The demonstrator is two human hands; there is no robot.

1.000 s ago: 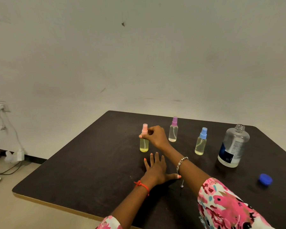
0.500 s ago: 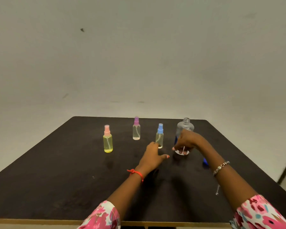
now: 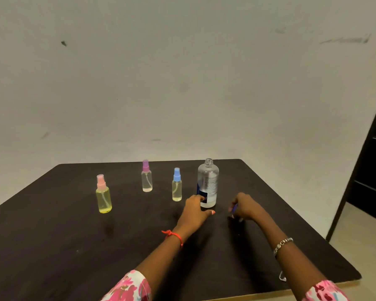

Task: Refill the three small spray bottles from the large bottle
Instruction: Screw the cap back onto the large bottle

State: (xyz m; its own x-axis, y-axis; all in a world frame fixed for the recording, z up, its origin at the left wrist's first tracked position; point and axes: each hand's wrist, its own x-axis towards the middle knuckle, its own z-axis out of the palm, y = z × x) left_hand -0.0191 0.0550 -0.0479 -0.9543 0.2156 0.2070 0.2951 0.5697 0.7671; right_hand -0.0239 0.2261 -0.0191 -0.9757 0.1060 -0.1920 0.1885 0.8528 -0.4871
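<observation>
Three small spray bottles stand upright on the dark table: a pink-capped one with yellow liquid at the left, a purple-capped one further back, and a blue-capped one beside the large bottle. The large clear bottle stands uncapped, with a blue label low on its side. My left hand holds its base, fingers on the label and thumb in front. To the right of the bottle, my right hand curls around the small blue cap, low over the table.
A plain wall rises behind the table. The table's right edge runs close to my right arm, with light floor beyond. A dark door or cabinet stands at the far right.
My right hand left the pink-capped bottle, passed the large bottle and now grips the blue cap. My left hand rose from lying flat on the table and took the large bottle's base.
</observation>
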